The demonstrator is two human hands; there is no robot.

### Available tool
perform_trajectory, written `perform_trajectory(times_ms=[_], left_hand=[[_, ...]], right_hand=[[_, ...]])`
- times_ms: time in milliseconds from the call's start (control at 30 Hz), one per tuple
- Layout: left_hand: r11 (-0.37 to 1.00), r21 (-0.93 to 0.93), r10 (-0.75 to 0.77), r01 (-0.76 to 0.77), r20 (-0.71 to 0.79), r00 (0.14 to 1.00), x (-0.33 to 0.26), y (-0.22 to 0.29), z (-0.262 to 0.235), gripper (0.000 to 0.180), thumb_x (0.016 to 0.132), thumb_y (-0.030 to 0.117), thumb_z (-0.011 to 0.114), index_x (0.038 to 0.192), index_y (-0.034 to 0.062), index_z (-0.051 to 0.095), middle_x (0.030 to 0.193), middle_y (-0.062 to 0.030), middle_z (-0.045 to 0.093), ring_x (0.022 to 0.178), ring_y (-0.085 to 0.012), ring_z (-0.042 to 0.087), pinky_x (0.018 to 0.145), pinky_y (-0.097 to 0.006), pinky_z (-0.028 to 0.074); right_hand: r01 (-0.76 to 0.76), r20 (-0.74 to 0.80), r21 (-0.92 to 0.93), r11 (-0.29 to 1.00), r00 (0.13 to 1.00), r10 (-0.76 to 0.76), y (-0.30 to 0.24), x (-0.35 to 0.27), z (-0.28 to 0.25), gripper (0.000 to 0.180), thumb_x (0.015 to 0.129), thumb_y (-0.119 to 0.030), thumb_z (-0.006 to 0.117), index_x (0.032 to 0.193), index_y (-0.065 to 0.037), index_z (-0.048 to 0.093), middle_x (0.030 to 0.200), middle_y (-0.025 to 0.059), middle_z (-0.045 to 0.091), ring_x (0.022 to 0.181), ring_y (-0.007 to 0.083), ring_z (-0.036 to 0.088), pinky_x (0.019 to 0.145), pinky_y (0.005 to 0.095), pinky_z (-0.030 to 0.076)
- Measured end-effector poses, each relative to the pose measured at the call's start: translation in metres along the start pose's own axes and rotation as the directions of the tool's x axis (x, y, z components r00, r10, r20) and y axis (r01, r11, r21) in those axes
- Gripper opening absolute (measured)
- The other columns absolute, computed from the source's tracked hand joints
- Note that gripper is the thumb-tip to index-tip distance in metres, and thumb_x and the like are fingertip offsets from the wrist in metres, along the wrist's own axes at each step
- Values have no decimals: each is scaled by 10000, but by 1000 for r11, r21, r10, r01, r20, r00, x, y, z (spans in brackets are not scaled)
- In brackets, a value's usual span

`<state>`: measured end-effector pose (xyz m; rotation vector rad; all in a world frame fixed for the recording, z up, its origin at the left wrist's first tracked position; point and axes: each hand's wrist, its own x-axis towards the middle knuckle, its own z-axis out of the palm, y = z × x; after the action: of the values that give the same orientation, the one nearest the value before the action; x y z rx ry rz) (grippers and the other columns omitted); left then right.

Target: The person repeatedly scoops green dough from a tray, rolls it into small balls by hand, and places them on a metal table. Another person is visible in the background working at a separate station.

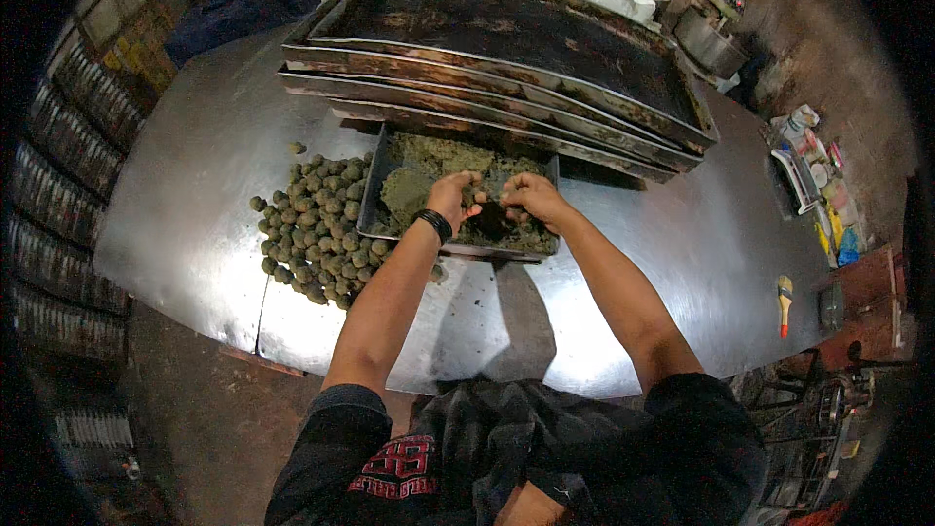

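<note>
A dark rectangular metal tray (375, 185) sits at the middle of the table, holding a greenish-brown, dough-like mass (404, 193) with a crumbly surface. Over its middle, my left hand (454, 199) has its fingers curled in, with a black band at the wrist. My right hand (536, 199) is just across from it, fingertips drawn together above the same mass. A small gap separates the two hands. Whatever lies between the fingers of either hand is too small and hidden to make out. Left of the tray lies a heap of small, round, greenish-brown balls (317, 224).
Stacked large, shallow baking trays (506, 39) with dark stained insides stand behind the small tray. They all rest on a shiny metal table (672, 263). At the right edge are a brush (784, 307) and assorted packets (828, 190). Racks (73, 185) line the left.
</note>
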<state>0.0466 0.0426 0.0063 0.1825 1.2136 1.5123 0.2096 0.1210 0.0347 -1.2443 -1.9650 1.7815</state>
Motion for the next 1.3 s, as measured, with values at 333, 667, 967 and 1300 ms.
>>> perform_trajectory(times_ms=[333, 667, 967, 1300], left_hand=[[961, -260, -46, 92, 177, 983, 12, 17, -23, 243, 898, 229, 506, 1082, 74, 473, 709, -74, 517, 532, -147, 469, 395, -269, 358], [997, 28, -69, 71, -51, 996, -8, 28, 11, 487, 859, 570, 389, 665, 126, 339, 497, -25, 354, 398, -139, 281, 355, -283, 235], [958, 267, 98, -102, 29, 995, -25, 19, 13, 273, 909, 339, 460, 1013, 90, 501, 967, -20, 471, 624, -151, 426, 569, -315, 367], [988, 29, 152, -154, -424, 893, -26, -25, 46, 430, 850, 484, 507, 688, 88, 468, 519, -48, 446, 395, -162, 367, 355, -318, 275]], right_hand=[[5, -246, -476, 879, 959, -139, 2, 10, 15, 258, 715, -175, 594, 913, -13, 627, 662, 142, 634, 549, 181, 626, 546, 318, 504], [-171, -733, -115, 978, 679, 33, 0, -3, 47, 643, 729, -647, 497, 725, -13, 601, 660, 175, 588, 592, 247, 583, 563, 390, 463], [154, -244, 193, 969, 964, -105, 17, -7, 14, 259, 873, -284, 517, 887, -33, 580, 828, 67, 613, 631, 139, 577, 505, 308, 437], [88, -339, 178, 980, 940, -22, 44, 8, 16, 421, 773, -452, 619, 664, -49, 566, 610, 53, 570, 520, 135, 525, 471, 284, 416]])
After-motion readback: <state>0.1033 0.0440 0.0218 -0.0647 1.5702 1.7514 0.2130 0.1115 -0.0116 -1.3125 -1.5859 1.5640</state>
